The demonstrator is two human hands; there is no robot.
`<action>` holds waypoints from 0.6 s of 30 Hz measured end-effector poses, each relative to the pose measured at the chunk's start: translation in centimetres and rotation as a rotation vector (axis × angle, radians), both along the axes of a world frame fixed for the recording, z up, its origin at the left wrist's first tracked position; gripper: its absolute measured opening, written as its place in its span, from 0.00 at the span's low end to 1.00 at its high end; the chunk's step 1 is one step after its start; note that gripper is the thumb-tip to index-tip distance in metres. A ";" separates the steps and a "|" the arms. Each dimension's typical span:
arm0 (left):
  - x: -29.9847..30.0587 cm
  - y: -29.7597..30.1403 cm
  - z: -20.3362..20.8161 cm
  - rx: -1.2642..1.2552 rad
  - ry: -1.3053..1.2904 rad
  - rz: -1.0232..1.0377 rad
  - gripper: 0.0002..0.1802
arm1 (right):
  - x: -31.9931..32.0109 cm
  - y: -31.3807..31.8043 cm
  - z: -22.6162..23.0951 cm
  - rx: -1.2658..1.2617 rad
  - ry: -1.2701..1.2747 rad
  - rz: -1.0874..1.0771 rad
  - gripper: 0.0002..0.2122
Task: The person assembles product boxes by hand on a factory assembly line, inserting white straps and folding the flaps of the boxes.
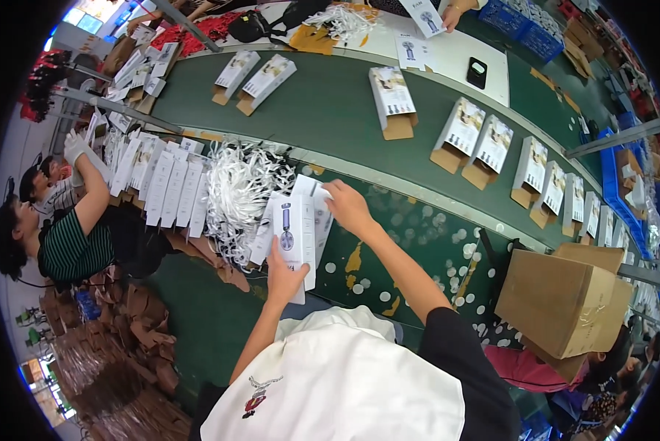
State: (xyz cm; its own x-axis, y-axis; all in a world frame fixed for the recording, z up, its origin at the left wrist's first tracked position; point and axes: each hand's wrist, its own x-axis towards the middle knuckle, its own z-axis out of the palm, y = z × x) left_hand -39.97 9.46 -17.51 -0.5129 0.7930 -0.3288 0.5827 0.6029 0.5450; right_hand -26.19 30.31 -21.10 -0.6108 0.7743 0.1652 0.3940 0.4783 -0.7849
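My left hand (284,276) is wrapped round the lower part of a flat white carton (289,228) printed with a blue handheld fan. The carton tilts upright in front of me, over the table's near edge. At its upper right, the fingers of my right hand (342,206) close on a white carton flap (316,192). I cannot tell whether this flap belongs to the same carton or to another behind it. Just left of my hands lies a heap of white cables or straps (243,192), with black ones at its edge.
Open-ended cartons (466,128) are spaced along the green conveyor (330,110). White cartons (175,187) stand in a row at left, near a co-worker in a striped shirt (76,246). A brown box (557,298) sits right. Across the belt, another person's hand (453,16) holds a carton.
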 end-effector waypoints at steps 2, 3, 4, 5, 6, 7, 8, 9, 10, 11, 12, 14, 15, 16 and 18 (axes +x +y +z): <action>-6.4 -3.2 -0.1 0.220 -0.244 0.016 0.55 | -7.3 0.4 2.2 0.042 0.084 0.010 0.13; -8.5 -4.0 1.7 0.243 -0.536 0.179 0.54 | -10.5 0.9 2.4 0.051 0.099 0.010 0.13; -10.6 -4.4 4.7 0.255 -0.832 0.334 0.52 | -13.9 1.2 1.5 0.033 0.065 0.034 0.14; -13.4 -6.3 6.2 0.381 -0.954 0.375 0.51 | -17.8 0.7 1.4 0.007 -0.018 0.130 0.16; -16.1 -7.2 7.2 0.532 -1.007 0.360 0.48 | -21.5 0.3 1.6 -0.015 0.066 0.221 0.18; -19.4 -8.4 7.2 0.593 -1.077 0.396 0.45 | -25.4 -0.1 1.7 -0.081 -0.020 0.258 0.21; -22.7 -10.6 7.1 0.649 -1.145 0.443 0.43 | -29.3 -0.9 1.1 -0.051 -0.060 0.273 0.22; -26.7 -12.8 5.4 0.617 -1.157 0.549 0.39 | -33.0 -1.7 0.5 -0.021 -0.103 0.289 0.23; -29.9 -13.6 4.9 0.625 -1.240 0.679 0.39 | -36.4 -1.7 -0.8 0.017 -0.143 0.312 0.21; -32.7 -14.1 4.7 0.631 -1.317 0.816 0.39 | -39.5 -1.6 -1.8 0.233 -0.233 0.369 0.18; -34.9 -14.1 4.3 0.736 -1.403 0.773 0.39 | -41.2 -1.7 -2.8 0.467 -0.361 0.333 0.13; -37.8 -14.9 3.7 0.841 -1.647 0.764 0.39 | -43.0 -2.3 -4.3 0.473 -0.442 0.343 0.04; -39.1 -15.1 4.2 0.877 -1.715 0.679 0.38 | -44.5 -2.8 -2.7 0.294 -0.610 0.360 0.06; -40.0 -15.4 3.9 0.909 -1.915 0.634 0.39 | -44.8 -2.9 -1.1 0.245 -0.463 0.295 0.07; -40.8 -16.8 3.7 0.915 -2.022 0.459 0.39 | -45.3 -4.3 5.0 -0.125 -0.125 0.191 0.12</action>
State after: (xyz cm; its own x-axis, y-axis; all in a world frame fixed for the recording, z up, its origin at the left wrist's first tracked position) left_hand -80.78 -7.30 -13.85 -0.2192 0.9503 -0.2210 -0.9678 -0.1830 0.1729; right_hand -71.44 26.06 -16.09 -0.7577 0.6525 -0.0102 0.4031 0.4557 -0.7936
